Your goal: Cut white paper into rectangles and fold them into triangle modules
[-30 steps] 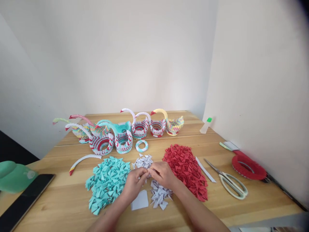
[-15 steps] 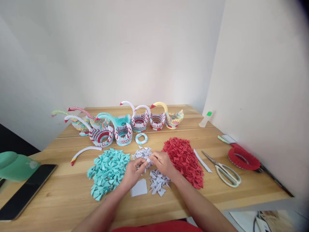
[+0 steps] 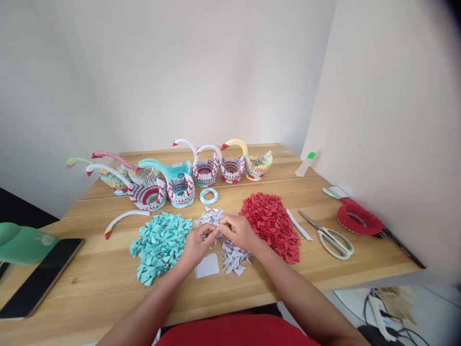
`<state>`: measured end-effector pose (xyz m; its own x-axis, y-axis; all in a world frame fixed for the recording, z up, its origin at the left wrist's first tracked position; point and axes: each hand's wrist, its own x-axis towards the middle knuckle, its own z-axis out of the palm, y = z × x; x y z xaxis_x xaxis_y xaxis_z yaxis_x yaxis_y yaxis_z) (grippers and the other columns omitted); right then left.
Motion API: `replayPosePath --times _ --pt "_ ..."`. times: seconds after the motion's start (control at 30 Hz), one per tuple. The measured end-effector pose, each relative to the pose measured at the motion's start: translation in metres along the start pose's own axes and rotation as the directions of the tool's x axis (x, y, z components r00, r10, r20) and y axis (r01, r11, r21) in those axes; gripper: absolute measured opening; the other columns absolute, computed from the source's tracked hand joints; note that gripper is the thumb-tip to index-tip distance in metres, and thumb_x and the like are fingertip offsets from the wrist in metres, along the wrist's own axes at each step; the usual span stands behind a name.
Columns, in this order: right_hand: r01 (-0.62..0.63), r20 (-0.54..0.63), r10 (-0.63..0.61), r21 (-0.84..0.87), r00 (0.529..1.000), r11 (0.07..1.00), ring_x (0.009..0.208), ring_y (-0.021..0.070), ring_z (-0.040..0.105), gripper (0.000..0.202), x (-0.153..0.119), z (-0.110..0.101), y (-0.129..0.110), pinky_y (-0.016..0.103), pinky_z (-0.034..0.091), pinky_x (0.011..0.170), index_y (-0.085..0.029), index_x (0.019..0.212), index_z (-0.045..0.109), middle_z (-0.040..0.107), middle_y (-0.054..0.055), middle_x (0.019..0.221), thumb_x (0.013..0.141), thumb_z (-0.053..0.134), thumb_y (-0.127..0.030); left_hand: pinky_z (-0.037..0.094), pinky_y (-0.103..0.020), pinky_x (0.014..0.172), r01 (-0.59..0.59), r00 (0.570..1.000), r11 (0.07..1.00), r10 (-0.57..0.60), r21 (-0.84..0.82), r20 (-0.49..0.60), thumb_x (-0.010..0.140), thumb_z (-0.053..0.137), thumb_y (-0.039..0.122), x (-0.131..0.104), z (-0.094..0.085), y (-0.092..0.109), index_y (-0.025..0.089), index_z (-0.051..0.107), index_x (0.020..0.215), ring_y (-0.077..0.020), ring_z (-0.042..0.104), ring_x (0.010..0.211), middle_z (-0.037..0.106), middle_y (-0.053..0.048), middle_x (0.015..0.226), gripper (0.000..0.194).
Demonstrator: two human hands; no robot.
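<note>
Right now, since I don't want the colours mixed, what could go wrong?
The left hand is right beside the teal pile, so a brush could push pieces toward the white ones. The right forearm passes close to the red pile and might scatter it. The scissors lie toward the table's front right edge; a bump could perhaps knock them off.
</note>
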<state>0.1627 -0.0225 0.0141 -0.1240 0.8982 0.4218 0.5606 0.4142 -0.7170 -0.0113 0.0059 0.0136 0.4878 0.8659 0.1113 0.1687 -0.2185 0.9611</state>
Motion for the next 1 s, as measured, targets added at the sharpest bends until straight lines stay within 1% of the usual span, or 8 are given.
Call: replayPosePath --times 0.07,0.2,0.37,0.47,0.63,0.7,0.8,1.0 --pt "0.007 -0.012 -0.007 -0.022 1.000 1.000 0.054 0.0107 0.044 0.023 0.000 0.000 -0.001 0.023 0.032 0.054 -0.018 0.070 0.059 0.054 -0.003 0.060 0.090 0.053 -0.029 0.040 -0.023 0.054 0.023 1.000 0.999 -0.023 -0.046 0.020 0.082 0.058 0.039 0.000 0.001 0.000 0.016 0.058 0.069 -0.0120 0.049 0.052 0.056 0.001 0.054 0.026" --pt "-0.035 0.025 0.034 0.070 0.999 0.997 0.056 0.0107 0.046 0.027 0.000 -0.001 -0.003 0.022 0.034 0.055 -0.017 0.074 0.060 0.055 -0.002 0.062 0.093 0.050 -0.033 0.040 -0.023 0.053 0.064 0.997 0.987 -0.057 -0.150 0.052 0.081 0.058 0.041 0.001 0.000 0.000 0.016 0.057 0.070 -0.0116 0.049 0.051 0.055 0.002 0.053 0.028" --pt "-0.028 0.019 0.028 0.009 0.999 1.000 0.054 0.0103 0.044 0.026 -0.001 0.004 -0.002 0.022 0.032 0.053 -0.017 0.070 0.058 0.055 -0.003 0.059 0.091 0.053 -0.032 0.041 -0.023 0.056 0.042 0.999 0.997 -0.040 -0.061 0.033 0.081 0.059 0.038 0.000 0.001 -0.003 0.016 0.056 0.065 -0.0122 0.050 0.054 0.056 0.001 0.055 0.027" --pt "-0.038 0.021 0.038 -0.006 0.999 0.999 0.054 0.0113 0.045 0.029 -0.002 0.005 -0.002 0.023 0.032 0.053 -0.018 0.067 0.055 0.052 -0.002 0.057 0.092 0.051 -0.033 0.041 -0.023 0.055 0.066 0.997 0.993 -0.061 -0.098 0.051 0.080 0.059 0.039 0.000 0.002 -0.004 0.016 0.056 0.065 -0.0120 0.050 0.053 0.056 0.001 0.054 0.027" --pt "-0.115 0.053 0.106 0.208 0.993 0.971 0.060 0.0127 0.053 0.042 0.001 -0.003 -0.005 0.023 0.039 0.059 -0.018 0.066 0.054 0.057 -0.001 0.062 0.098 0.038 -0.039 0.041 -0.023 0.055 0.092 0.996 0.975 -0.093 -0.201 0.006 0.080 0.061 0.041 0.001 -0.003 0.001 0.016 0.056 0.065 -0.0113 0.048 0.051 0.055 0.001 0.052 0.029" --pt "-0.135 0.054 0.125 0.243 0.991 0.961 0.061 0.0127 0.054 0.039 0.003 -0.005 -0.006 0.023 0.041 0.060 -0.018 0.068 0.057 0.058 -0.001 0.064 0.096 0.043 -0.040 0.042 -0.023 0.055 0.093 0.995 0.972 -0.098 -0.214 -0.016 0.080 0.061 0.042 0.001 -0.005 0.003 0.017 0.056 0.064 -0.0115 0.049 0.052 0.056 0.001 0.053 0.030" --pt "-0.151 0.046 0.145 0.198 0.988 0.968 0.059 0.0120 0.052 0.027 0.004 -0.006 -0.008 0.022 0.040 0.058 -0.018 0.071 0.059 0.058 -0.002 0.063 0.090 0.054 -0.035 0.043 -0.023 0.055 0.107 0.994 0.967 -0.111 -0.231 -0.004 0.079 0.062 0.044 0.002 -0.005 0.004 0.016 0.056 0.066 -0.0118 0.050 0.052 0.057 0.001 0.053 0.031" --pt "-0.136 0.029 0.133 0.156 0.991 0.978 0.059 0.0116 0.050 0.022 0.002 -0.001 -0.010 0.022 0.038 0.057 -0.018 0.070 0.058 0.057 -0.002 0.062 0.088 0.055 -0.028 0.043 -0.024 0.056 0.114 0.993 0.962 -0.109 -0.250 0.035 0.079 0.062 0.043 0.002 -0.003 0.002 0.015 0.057 0.071 -0.0120 0.052 0.053 0.061 0.000 0.057 0.029"
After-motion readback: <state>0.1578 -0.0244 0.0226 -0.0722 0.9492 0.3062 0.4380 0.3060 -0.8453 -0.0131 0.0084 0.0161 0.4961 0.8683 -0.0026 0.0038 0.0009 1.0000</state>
